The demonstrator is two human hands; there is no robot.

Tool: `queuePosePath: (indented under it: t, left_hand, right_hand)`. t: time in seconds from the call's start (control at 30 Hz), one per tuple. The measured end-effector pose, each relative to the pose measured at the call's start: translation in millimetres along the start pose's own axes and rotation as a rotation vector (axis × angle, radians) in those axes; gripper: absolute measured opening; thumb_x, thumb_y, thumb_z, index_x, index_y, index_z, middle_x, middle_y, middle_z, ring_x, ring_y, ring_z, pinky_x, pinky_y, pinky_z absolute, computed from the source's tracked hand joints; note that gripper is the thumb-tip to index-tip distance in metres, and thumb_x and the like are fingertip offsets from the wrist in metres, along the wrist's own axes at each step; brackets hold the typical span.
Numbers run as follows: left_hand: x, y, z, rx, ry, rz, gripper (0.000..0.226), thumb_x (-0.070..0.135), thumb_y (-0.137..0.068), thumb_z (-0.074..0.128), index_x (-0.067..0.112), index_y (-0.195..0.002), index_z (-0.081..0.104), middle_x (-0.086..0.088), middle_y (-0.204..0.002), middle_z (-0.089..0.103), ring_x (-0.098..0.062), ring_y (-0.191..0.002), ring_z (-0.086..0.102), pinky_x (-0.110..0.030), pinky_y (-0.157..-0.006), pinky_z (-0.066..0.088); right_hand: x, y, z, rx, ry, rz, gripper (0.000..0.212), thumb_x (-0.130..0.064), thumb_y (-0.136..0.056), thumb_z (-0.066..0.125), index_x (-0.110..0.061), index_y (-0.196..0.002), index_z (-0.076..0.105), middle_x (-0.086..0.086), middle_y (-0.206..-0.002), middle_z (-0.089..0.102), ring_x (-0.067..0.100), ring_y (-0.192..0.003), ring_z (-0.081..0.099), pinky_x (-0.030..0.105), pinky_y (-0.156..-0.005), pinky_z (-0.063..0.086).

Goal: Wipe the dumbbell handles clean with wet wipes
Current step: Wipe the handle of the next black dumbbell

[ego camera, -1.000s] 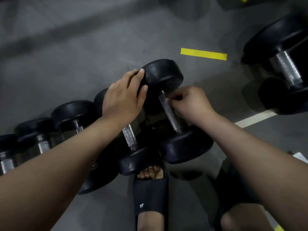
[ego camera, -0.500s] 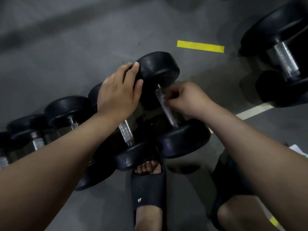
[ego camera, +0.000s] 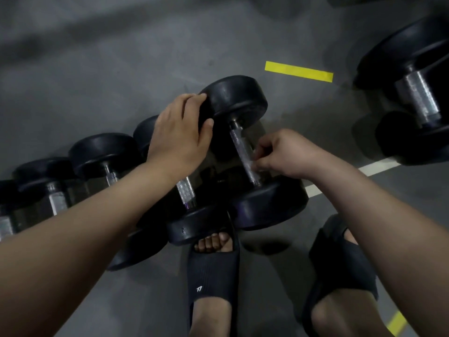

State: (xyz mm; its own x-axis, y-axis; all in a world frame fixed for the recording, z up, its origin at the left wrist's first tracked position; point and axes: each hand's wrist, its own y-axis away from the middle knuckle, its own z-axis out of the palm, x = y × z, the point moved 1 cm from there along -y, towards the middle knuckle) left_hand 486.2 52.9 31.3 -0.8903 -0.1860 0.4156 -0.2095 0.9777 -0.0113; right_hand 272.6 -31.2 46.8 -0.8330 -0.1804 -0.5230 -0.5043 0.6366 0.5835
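Observation:
A black dumbbell (ego camera: pixel 238 100) lies on the grey floor, at the right end of a row. My left hand (ego camera: pixel 179 135) grips the rim of its far head, fingers curled over the top and thumb on the inner face. My right hand (ego camera: pixel 284 154) is curled against the right side of its knurled steel handle (ego camera: pixel 240 147), just past the middle toward the near head (ego camera: pixel 267 205). The fingertips pinch a small pale scrap, apparently the wet wipe (ego camera: pixel 255 154), most of which is hidden by the fingers.
Several smaller dumbbells, such as the nearest one (ego camera: pixel 185 193), line up to the left. A large dumbbell (ego camera: pixel 418 98) lies at the far right. My feet in black slides (ego camera: pixel 213 271) stand just below the row. Yellow tape (ego camera: pixel 298 71) and a white line (ego camera: pixel 379 166) mark the floor.
My right hand has slid down the handle from its far end toward the near head. My left hand has stayed on the far head.

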Motion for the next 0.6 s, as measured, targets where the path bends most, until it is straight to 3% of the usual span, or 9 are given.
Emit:
queuePosePath:
  t: [0.1, 0.17, 0.3, 0.37, 0.47, 0.6]
  left_hand:
    - [11.5, 30.4, -1.1, -0.069, 0.013, -0.015, 0.052, 0.041, -0.098, 0.044, 0.014, -0.142, 0.043, -0.008, -0.146, 0.041, -0.029, -0.137, 0.034, -0.048, -0.119, 0.025]
    - [22.0, 57.9, 3.6, -0.121, 0.028, 0.013, 0.046, 0.045, -0.096, 0.045, 0.017, -0.132, 0.052, -0.005, -0.144, 0.043, -0.028, -0.136, 0.033, -0.049, -0.116, 0.027]
    - [41.2, 88.2, 18.3, -0.298, 0.085, 0.056, 0.041, 0.052, -0.099, 0.035, 0.020, -0.101, 0.061, 0.002, -0.112, 0.059, -0.023, -0.112, 0.049, -0.046, -0.099, 0.043]
    - [43.5, 87.2, 21.6, -0.407, 0.064, 0.087, 0.047, 0.056, -0.101, 0.026, 0.022, -0.093, 0.057, 0.004, -0.094, 0.059, -0.020, -0.096, 0.052, -0.045, -0.086, 0.047]
    - [38.6, 85.5, 21.6, -0.500, 0.104, 0.103, 0.058, 0.070, -0.096, 0.018, 0.023, -0.100, 0.053, 0.006, -0.096, 0.057, -0.017, -0.093, 0.054, -0.040, -0.083, 0.048]
    - [36.7, 87.1, 22.1, -0.547, 0.115, 0.104, 0.068, 0.082, -0.086, 0.022, 0.025, -0.109, 0.050, 0.009, -0.103, 0.053, -0.013, -0.097, 0.053, -0.034, -0.082, 0.047]
  right_hand:
    - [5.9, 6.7, -3.0, -0.142, 0.067, 0.028, 0.014, -0.028, -0.073, 0.087, -0.023, -0.074, 0.074, -0.010, -0.068, 0.070, -0.002, -0.059, 0.058, 0.016, -0.053, 0.045]
    - [6.2, 6.3, -1.8, -0.115, 0.076, 0.027, 0.013, -0.027, -0.073, 0.087, -0.022, -0.075, 0.075, -0.006, -0.071, 0.072, 0.005, -0.064, 0.061, 0.020, -0.058, 0.046]
    - [6.1, 2.9, 4.6, 0.040, -0.024, -0.007, 0.016, -0.029, -0.076, 0.086, -0.020, -0.076, 0.073, -0.006, -0.068, 0.070, 0.006, -0.064, 0.062, 0.023, -0.061, 0.048]
    - [8.9, 4.9, 1.8, -0.032, -0.004, 0.007, 0.016, -0.029, -0.076, 0.086, -0.020, -0.076, 0.073, -0.005, -0.072, 0.071, 0.007, -0.066, 0.062, 0.025, -0.063, 0.048]
    - [9.6, 5.8, -2.1, -0.131, 0.036, 0.022, 0.014, -0.028, -0.076, 0.086, -0.020, -0.077, 0.075, -0.004, -0.075, 0.073, 0.007, -0.068, 0.062, 0.025, -0.063, 0.049]
    - [1.3, -18.5, 6.0, 0.151, -0.119, -0.037, 0.008, -0.020, -0.079, 0.082, -0.015, -0.080, 0.076, 0.001, -0.075, 0.072, 0.011, -0.067, 0.060, 0.032, -0.066, 0.050]
